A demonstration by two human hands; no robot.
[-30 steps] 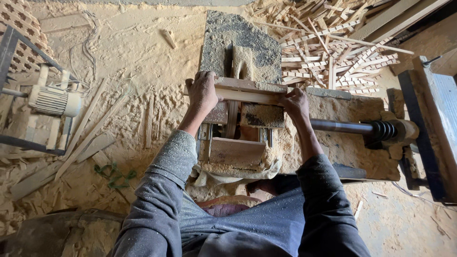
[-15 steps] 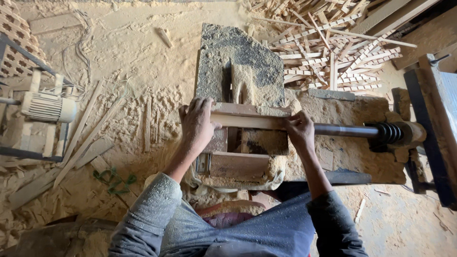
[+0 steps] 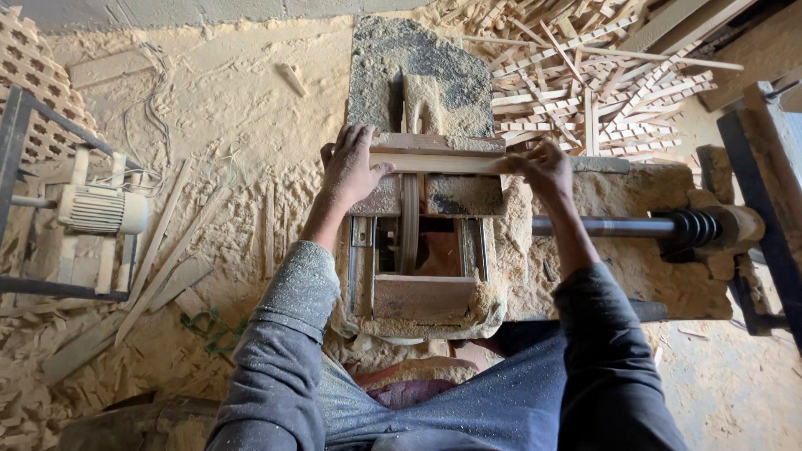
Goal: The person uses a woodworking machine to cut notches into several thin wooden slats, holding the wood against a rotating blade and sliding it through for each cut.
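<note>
Hands (image 3: 351, 167) w/ strip (image 3: 434, 163) shifted farther fwd.

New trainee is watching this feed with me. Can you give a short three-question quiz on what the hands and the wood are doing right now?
1. True or false: both hands press one pale wooden strip lying across the sawdust-covered saw bench.
2. Which hand is nearest the dark metal shaft with a coil spring?
3. The heap of thin wooden offcuts lies: A) upper right, B) lower left.

Key: 1 true. 2 the right hand; the left hand is opposite. 3 A.
</note>
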